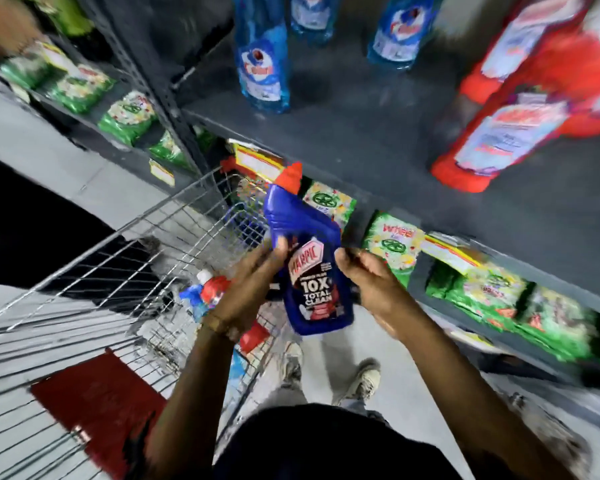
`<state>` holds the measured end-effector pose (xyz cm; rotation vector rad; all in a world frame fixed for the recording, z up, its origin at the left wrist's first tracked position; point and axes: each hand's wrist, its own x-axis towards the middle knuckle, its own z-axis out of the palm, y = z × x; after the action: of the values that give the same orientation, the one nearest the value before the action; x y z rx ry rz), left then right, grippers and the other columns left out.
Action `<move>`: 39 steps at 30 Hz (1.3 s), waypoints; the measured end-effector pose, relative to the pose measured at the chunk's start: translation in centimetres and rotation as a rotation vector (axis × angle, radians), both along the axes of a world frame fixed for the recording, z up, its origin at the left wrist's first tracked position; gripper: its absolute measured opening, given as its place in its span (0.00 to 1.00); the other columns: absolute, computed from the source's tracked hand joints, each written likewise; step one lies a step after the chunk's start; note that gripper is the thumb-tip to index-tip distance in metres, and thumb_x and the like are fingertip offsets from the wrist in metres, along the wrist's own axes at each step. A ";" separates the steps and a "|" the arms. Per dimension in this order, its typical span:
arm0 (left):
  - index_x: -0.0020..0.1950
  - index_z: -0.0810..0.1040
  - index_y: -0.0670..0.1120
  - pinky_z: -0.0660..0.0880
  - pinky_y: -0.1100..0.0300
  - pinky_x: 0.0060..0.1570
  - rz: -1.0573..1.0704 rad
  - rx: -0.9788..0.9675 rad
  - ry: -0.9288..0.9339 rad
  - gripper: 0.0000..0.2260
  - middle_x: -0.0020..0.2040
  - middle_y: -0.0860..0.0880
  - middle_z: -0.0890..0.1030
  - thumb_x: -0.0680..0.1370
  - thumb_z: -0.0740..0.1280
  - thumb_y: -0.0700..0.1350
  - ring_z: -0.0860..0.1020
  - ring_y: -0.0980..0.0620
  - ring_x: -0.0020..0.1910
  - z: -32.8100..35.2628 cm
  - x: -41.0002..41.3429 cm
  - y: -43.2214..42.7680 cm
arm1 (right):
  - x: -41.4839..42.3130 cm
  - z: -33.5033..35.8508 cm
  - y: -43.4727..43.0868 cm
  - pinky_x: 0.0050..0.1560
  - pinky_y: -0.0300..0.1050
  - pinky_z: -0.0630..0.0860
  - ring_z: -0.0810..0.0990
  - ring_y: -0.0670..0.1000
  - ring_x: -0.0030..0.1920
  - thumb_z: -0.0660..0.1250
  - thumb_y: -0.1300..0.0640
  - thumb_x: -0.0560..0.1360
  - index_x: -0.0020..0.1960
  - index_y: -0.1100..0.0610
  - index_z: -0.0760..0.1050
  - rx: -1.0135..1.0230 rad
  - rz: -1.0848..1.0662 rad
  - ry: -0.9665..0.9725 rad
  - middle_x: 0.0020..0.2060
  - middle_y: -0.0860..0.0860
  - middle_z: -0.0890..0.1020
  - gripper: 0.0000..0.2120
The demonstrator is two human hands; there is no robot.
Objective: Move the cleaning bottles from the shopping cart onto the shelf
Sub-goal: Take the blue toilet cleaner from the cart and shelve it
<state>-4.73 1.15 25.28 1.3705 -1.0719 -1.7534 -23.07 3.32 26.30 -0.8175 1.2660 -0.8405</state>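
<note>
blue harpic bottle (310,271) up between cart (125,271) and shelf (378,140), left hand (253,278) and right hand (368,275) clasping its sides; several bottles shelved, more bottles (205,292) wait in cart.

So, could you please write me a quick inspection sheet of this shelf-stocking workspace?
Surface: dark grey shelf, with open room at its front.
Job's things: dark blue bottle with a red cap, held between cart and shelf; more bottles in the shopping cart.
Already shelved: light blue bottles and red bottles, upright.
Clutter: green detergent packets on the lower shelf.
Grippers: left hand and right hand both grip the dark blue bottle.
Cables: nothing seen.
Surroundings: grey floor, the person's shoes; picture blurred at the edges.
</note>
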 end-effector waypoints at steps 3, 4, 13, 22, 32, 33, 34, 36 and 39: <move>0.50 0.81 0.56 0.79 0.60 0.30 -0.144 0.009 -0.025 0.25 0.43 0.55 0.85 0.71 0.54 0.70 0.83 0.54 0.37 3.0 -4.6 0.4 | -4.7 1.7 3.6 0.32 0.34 0.77 0.81 0.40 0.35 0.64 0.44 0.70 0.46 0.46 0.81 -0.042 -0.068 -0.027 0.37 0.42 0.85 0.11; 0.51 0.81 0.55 0.79 0.59 0.31 -0.193 -0.009 -0.046 0.27 0.43 0.53 0.85 0.69 0.54 0.72 0.83 0.53 0.37 3.9 -6.3 0.7 | -6.2 2.0 4.8 0.33 0.35 0.78 0.82 0.41 0.36 0.64 0.43 0.69 0.47 0.45 0.81 -0.053 -0.105 -0.028 0.38 0.42 0.85 0.11; 0.47 0.83 0.58 0.77 0.73 0.43 -0.581 -0.309 0.095 0.19 0.44 0.64 0.85 0.74 0.55 0.62 0.81 0.67 0.45 9.5 -23.1 3.0 | -19.6 5.4 12.6 0.46 0.42 0.80 0.82 0.43 0.46 0.62 0.48 0.76 0.54 0.47 0.79 -0.334 -0.532 0.139 0.44 0.44 0.86 0.10; 0.54 0.75 0.55 0.75 0.65 0.50 -0.640 -0.607 0.221 0.08 0.50 0.57 0.79 0.81 0.57 0.45 0.76 0.67 0.45 11.0 -39.3 1.6 | -32.7 6.4 11.5 0.40 0.36 0.78 0.81 0.39 0.45 0.54 0.64 0.82 0.60 0.51 0.74 -0.529 -0.754 0.217 0.48 0.42 0.83 0.15; 0.66 0.70 0.44 0.77 0.59 0.48 -0.633 -0.527 0.179 0.14 0.58 0.48 0.77 0.82 0.55 0.46 0.78 0.58 0.49 9.4 -47.3 1.1 | -39.9 5.3 10.1 0.43 0.40 0.81 0.83 0.43 0.49 0.55 0.63 0.81 0.61 0.48 0.72 -0.541 -0.825 0.096 0.52 0.47 0.83 0.15; 0.66 0.70 0.44 0.77 0.56 0.49 -0.634 -0.526 0.171 0.14 0.58 0.48 0.77 0.82 0.55 0.46 0.78 0.56 0.50 9.2 -47.5 1.1 | -40.0 5.1 10.1 0.42 0.39 0.81 0.83 0.42 0.48 0.55 0.62 0.81 0.60 0.48 0.73 -0.530 -0.827 0.097 0.52 0.47 0.82 0.15; 0.65 0.71 0.45 0.76 0.56 0.50 -0.634 -0.526 0.161 0.14 0.58 0.49 0.78 0.82 0.56 0.47 0.78 0.55 0.51 8.9 -47.6 1.0 | -40.2 4.8 10.1 0.42 0.39 0.81 0.83 0.42 0.48 0.56 0.62 0.81 0.60 0.47 0.74 -0.519 -0.828 0.099 0.52 0.47 0.82 0.15; 0.65 0.71 0.46 0.79 0.58 0.48 -0.631 -0.530 0.161 0.14 0.56 0.51 0.79 0.82 0.56 0.48 0.80 0.60 0.48 8.3 -47.6 0.9 | -40.5 4.5 10.1 0.42 0.39 0.81 0.83 0.41 0.50 0.57 0.61 0.81 0.58 0.44 0.75 -0.493 -0.823 0.101 0.52 0.43 0.83 0.15; 0.65 0.71 0.47 0.82 0.61 0.47 -0.634 -0.530 0.181 0.14 0.55 0.53 0.80 0.81 0.57 0.48 0.82 0.65 0.47 8.1 -47.9 0.8 | -41.0 4.5 10.0 0.41 0.35 0.80 0.82 0.39 0.51 0.57 0.59 0.81 0.56 0.40 0.76 -0.458 -0.813 0.112 0.52 0.39 0.83 0.16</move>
<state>-52.59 1.91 33.38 0.5624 -1.8322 -1.7652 -64.05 13.35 30.82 -0.6977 1.5498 -1.8038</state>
